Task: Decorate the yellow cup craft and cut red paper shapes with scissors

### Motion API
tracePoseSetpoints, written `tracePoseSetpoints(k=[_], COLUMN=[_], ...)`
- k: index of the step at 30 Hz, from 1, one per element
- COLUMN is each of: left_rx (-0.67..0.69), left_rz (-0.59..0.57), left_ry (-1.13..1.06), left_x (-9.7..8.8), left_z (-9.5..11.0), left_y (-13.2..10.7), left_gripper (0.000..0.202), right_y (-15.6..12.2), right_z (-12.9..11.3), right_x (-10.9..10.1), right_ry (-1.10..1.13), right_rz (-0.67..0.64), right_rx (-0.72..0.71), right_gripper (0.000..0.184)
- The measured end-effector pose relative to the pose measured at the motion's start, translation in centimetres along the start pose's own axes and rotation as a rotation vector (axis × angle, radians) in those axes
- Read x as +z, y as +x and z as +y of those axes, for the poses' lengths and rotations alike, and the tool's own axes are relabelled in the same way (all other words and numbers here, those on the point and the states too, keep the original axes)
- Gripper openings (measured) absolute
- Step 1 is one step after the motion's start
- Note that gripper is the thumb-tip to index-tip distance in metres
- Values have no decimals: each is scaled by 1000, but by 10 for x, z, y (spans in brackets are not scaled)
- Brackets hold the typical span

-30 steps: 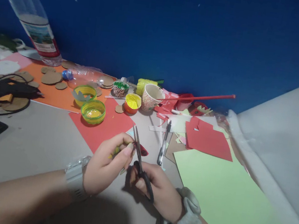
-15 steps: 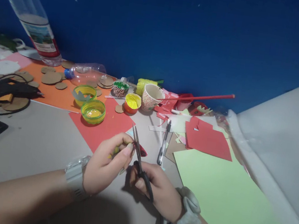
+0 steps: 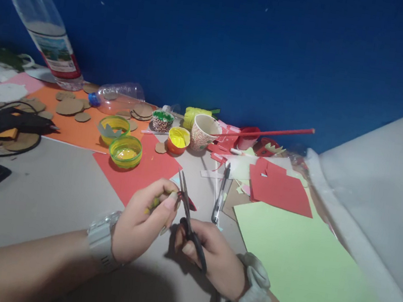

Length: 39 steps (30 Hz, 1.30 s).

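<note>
My right hand [image 3: 206,249] grips black-handled scissors [image 3: 188,214], blades pointing up and away from me and slightly parted. Between the blades sits a small dark red piece [image 3: 191,203], its tip showing to the right of them. The fingertips of my left hand [image 3: 149,218] pinch this piece at its left end; most of it is hidden by fingers and blades. Yellow-green smudges show on the left fingers. Beyond the hands lies a sheet of red paper [image 3: 138,177], and a pen [image 3: 221,194] rests to the right of the scissors.
Two yellow-green bowls [image 3: 125,153] stand on the red sheet's far corner. A yellow paint cup [image 3: 178,140] and patterned paper cup [image 3: 204,134] stand behind. Light green paper [image 3: 305,265] covers the right side. At left are a glue gun [image 3: 13,124] and tall bottle [image 3: 49,34].
Both hands stay almost in place. The red piece has shifted very slightly at the scissor blades, with less of its tip showing.
</note>
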<state>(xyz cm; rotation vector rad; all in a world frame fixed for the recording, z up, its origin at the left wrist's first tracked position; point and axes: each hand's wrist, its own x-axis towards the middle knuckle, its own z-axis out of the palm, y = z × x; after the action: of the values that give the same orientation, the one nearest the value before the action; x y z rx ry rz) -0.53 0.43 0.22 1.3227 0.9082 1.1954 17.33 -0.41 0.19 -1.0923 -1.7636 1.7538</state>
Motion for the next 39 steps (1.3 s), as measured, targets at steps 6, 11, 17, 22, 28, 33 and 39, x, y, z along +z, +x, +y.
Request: tracePoseSetpoints(k=[6, 11, 17, 22, 28, 33, 39], left_rx=[-14, -11, -21, -14, -11, -13, -11], left_rz=[-7, -6, -2, -2, -9, -10, -8], left_ry=[-18, -18, -12, -14, -20, -19, -11], left_x=[1, 1, 1, 1, 1, 1, 1], left_z=[0, 0, 2, 2, 2, 1, 1], left_y=[1, 1, -1, 0, 0, -1, 0], left_gripper=[22, 21, 21, 21, 22, 21, 22], right_y=[1, 2, 1, 1, 1, 1, 2], right_z=[-1, 0, 0, 0, 0, 0, 0], right_x=[-1, 0, -2, -2, -2, -1, -2], right_ry=[12, 0, -8, -19, -15, -16, -16], right_rz=[-7, 3, -10, -24, -18, -19, -24], right_rx=[-2, -14, -19, -13, -29, -17, -18], right_gripper=[57, 58, 58, 58, 55, 54, 59])
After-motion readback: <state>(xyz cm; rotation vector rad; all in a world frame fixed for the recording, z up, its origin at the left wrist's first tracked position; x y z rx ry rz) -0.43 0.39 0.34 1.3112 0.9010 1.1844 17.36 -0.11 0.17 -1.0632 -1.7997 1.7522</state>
